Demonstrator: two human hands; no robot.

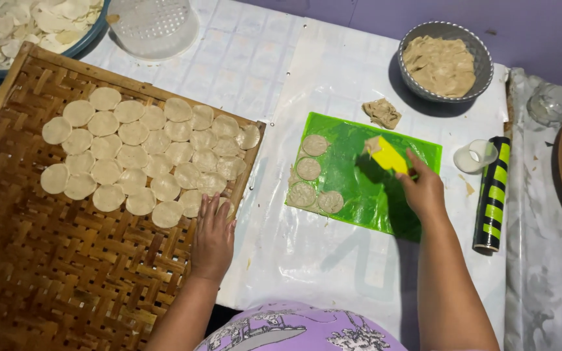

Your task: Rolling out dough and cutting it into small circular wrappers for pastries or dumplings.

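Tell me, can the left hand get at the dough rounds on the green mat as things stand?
Probably yes. The left hand lies flat on the woven tray, and only bare table covering separates it from the dough rounds on the green mat.

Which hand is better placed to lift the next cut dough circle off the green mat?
Probably the right hand: it hovers over the green mat, holding a yellow scraper. The left hand lies flat on the woven tray.

It looked like a home kitchen worktable: a plastic-covered table (pixel 333 260), a woven bamboo tray (pixel 53 260) of dough rounds at left, a dough bowl (pixel 482 62) far right.
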